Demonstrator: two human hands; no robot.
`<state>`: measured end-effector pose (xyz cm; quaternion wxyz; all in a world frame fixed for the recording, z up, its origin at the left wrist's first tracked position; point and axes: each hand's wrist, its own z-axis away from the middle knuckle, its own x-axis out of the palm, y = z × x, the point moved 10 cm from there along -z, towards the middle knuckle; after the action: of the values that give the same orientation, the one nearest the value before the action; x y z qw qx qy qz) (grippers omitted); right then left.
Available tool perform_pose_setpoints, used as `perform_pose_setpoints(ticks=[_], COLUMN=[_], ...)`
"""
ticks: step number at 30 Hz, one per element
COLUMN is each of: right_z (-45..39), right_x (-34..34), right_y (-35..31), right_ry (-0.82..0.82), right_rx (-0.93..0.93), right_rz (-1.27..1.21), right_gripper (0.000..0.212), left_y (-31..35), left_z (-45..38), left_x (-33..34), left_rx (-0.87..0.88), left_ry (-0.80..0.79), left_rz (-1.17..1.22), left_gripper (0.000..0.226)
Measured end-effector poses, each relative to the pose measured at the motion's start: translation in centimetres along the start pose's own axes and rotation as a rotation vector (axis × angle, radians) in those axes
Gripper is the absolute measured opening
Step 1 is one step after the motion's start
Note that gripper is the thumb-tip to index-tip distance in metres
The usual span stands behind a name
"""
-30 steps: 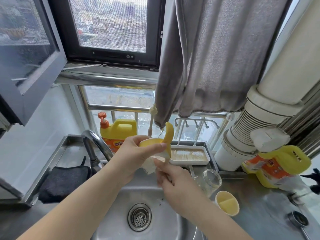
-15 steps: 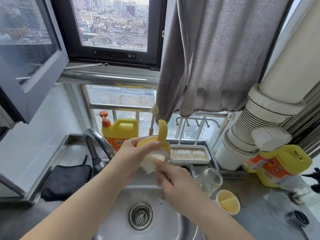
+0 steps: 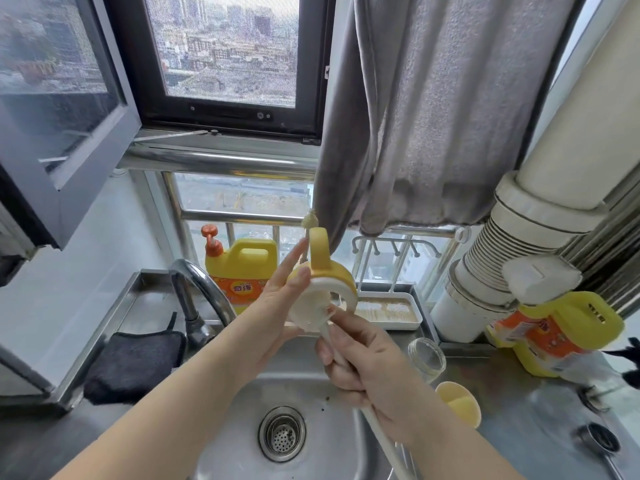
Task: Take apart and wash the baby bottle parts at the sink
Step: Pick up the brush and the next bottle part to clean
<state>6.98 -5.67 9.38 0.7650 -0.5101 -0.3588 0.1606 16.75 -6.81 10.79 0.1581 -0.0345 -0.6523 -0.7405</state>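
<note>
Collar (image 3: 332, 271) with yellow handle held above the sink (image 3: 242, 410), over its back edge, well above the drain (image 3: 282, 434). It is gripped by the left hand (image 3: 277, 306): thumb pressed to the collar's rim, fingers behind it, index finger stretched up beside the handle loop. Brush (image 3: 308, 315) head is pushed against the collar's white underside; its long white handle is clasped in the right hand (image 3: 370, 372), fingers curled round it, the shaft running down toward the near edge of the sink.

Glass bottle (image 3: 426, 362) lies on its side on the counter at the sink's right edge, mouth toward the basin. Yellow cap (image 3: 459, 403) stands just beside it, nearer the front edge. Neither is touched.

Tap (image 3: 201, 292) at the sink's back left corner; no water seen running.

Risks, as judged:
- Collar held by thumb and fingertips only. If wet or soapy, it could be levered out by the brush's push and dropped into the basin.
- Bottle, being round and on its side, could be rolled into the sink by a knock from the right forearm; glass on steel, breakage possible.
- Cap near the counter's front could be swept off by the same forearm.
- Bristles may flick spray toward the tray (image 3: 388, 308) at the back edge.
</note>
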Motion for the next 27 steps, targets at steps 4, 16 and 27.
perform_pose_setpoints(ticks=[4,16,27], right_z=[-0.3,-0.6,-0.6], right_x=[-0.9,-3.1,-2.1], right_y=[-0.2,-2.5,0.2], right_ry=[0.064,0.18,0.112], right_rx=[-0.034,-0.204,0.046], right_rz=[0.131,0.767,0.089], right_gripper=[0.027,0.04,0.027], left_y=[1.6,2.4,-1.1], left_z=[-0.1,-0.5,-0.8], left_x=[0.3,-0.3,-0.9], left_rx=[0.097,-0.026,-0.091], left_ry=[0.077,0.156,0.192], left_rz=[-0.41,-0.199,0.111], left_gripper=[0.023,0.032,0.028])
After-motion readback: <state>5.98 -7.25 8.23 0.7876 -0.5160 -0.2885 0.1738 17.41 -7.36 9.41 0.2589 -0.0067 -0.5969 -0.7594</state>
